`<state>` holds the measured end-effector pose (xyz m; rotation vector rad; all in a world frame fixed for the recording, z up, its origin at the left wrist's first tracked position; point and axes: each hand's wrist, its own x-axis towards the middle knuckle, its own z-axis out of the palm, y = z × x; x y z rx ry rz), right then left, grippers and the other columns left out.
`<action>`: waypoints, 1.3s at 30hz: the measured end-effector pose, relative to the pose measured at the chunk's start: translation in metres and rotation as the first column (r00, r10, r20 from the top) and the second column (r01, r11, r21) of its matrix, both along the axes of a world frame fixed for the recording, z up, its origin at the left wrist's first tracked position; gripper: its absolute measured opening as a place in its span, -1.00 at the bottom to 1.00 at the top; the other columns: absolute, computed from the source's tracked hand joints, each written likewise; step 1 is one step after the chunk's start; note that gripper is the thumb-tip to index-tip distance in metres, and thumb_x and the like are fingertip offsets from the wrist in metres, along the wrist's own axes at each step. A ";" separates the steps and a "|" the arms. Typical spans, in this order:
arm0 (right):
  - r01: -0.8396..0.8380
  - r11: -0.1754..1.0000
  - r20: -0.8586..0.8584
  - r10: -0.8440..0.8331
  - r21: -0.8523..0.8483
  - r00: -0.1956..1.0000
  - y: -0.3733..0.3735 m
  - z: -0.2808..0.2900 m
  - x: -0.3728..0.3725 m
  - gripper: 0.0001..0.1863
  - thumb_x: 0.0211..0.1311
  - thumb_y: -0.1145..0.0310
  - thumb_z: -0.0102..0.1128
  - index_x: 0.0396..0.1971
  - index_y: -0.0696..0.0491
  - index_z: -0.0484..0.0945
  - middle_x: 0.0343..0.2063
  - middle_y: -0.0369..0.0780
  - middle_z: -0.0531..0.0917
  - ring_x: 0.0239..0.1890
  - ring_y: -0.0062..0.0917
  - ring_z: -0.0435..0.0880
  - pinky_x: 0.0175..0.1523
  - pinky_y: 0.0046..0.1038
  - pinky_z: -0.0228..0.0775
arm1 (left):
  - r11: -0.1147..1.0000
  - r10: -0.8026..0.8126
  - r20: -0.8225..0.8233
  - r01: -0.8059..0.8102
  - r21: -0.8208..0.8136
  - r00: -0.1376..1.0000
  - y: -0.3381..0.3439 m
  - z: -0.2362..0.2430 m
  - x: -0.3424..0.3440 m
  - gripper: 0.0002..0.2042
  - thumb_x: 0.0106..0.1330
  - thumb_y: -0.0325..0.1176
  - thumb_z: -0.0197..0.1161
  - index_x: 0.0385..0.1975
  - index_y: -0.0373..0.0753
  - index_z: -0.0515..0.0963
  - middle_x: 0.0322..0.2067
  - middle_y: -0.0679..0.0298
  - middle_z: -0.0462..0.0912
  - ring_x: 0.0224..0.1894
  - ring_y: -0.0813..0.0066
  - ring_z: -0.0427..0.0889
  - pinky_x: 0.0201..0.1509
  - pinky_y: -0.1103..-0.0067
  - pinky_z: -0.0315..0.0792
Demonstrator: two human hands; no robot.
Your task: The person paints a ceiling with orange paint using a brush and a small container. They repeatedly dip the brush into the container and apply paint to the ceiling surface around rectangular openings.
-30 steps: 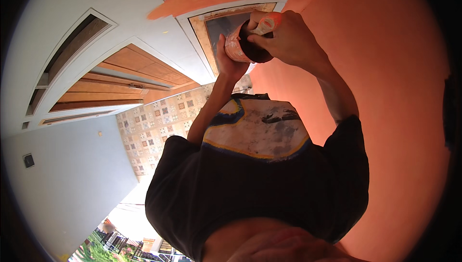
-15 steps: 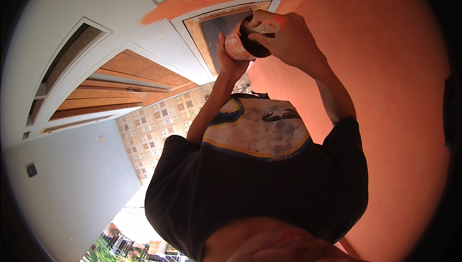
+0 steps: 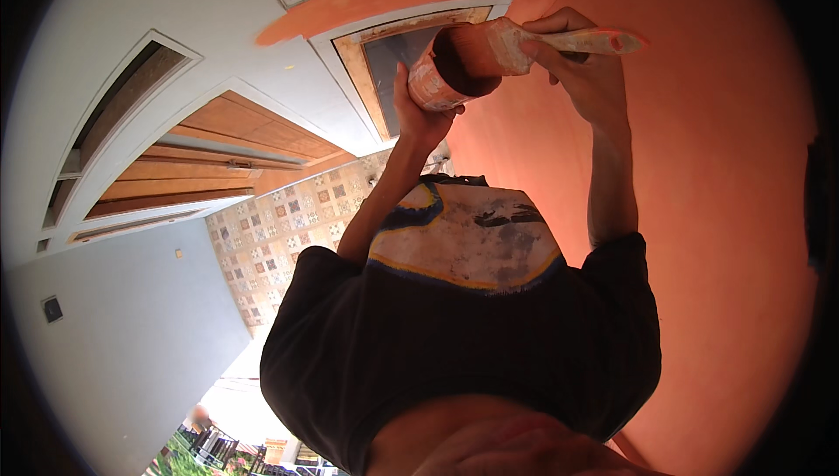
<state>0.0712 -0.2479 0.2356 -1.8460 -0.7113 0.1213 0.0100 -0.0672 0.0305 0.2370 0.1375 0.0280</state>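
My left hand (image 3: 423,114) is wrapped round a paint-smeared can (image 3: 430,83), which tilts with its mouth toward the right. A wide paintbrush (image 3: 509,43) lies across the can's rim, its orange-coated bristles at the opening and its pale handle pointing right. The fingers of my right hand (image 3: 572,63) are closed on the brush near where the handle meets the crusted ferrule. How much paint the can holds is too dark to make out.
Close on the right runs an orange wall (image 3: 690,214). Ahead are a wood-framed window (image 3: 398,52) and a white wall (image 3: 232,26) with orange patches. A wooden door (image 3: 201,157) stands at the left, above a patterned tile floor (image 3: 288,222).
My right hand has drawn the brush up and to the right, out of the can's mouth; its ferrule and bristles now show. The left hand and can have hardly moved.
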 end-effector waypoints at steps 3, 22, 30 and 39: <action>-0.004 1.000 0.003 0.004 0.005 1.000 -0.003 -0.008 0.002 -0.84 0.26 0.40 0.39 -0.23 0.13 0.67 -0.49 -0.37 0.65 -0.48 -0.80 0.55 -0.44 -0.70 0.38 | 0.999 0.031 -0.070 -0.029 0.024 0.997 -0.003 0.004 0.002 -0.31 0.39 0.39 -0.19 0.16 -0.07 0.46 -0.01 0.27 0.64 -0.08 0.26 0.64 -0.28 0.35 0.49; 0.052 0.997 0.793 0.021 -0.066 0.608 0.012 -0.038 0.003 -0.71 -0.05 0.57 0.45 -0.26 0.07 0.66 -0.33 -0.28 0.71 -0.38 -0.47 0.70 -0.37 -0.51 0.54 | 0.957 0.106 -0.008 -0.100 0.273 0.994 -0.008 0.002 0.017 -0.40 0.43 0.29 -0.20 0.18 -0.04 0.39 0.01 0.35 0.56 -0.01 0.35 0.53 -0.26 0.39 0.34; 0.045 0.977 0.046 -0.055 0.209 0.997 -0.008 -0.040 0.006 -0.89 0.25 0.53 0.35 -0.26 0.16 0.60 -0.34 -0.27 0.69 -0.33 -0.64 0.66 -0.27 -0.59 0.51 | 0.980 0.095 -0.065 -0.082 0.182 0.993 -0.005 0.000 0.016 -0.41 0.40 0.33 -0.09 0.04 -0.09 0.46 -0.13 0.29 0.63 -0.18 0.32 0.64 -0.39 0.38 0.46; 0.338 0.652 -0.333 -0.138 0.679 0.933 -0.050 -0.065 0.039 -0.80 0.26 0.46 0.35 -0.18 0.16 0.55 -0.24 -0.21 0.63 -0.19 -0.55 0.65 -0.25 -0.46 0.60 | 0.989 0.041 -0.190 -0.013 0.145 0.981 -0.006 -0.004 0.018 -0.40 0.40 0.29 -0.10 0.20 -0.04 0.40 -0.03 0.15 0.59 -0.19 0.15 0.63 -0.42 0.51 0.49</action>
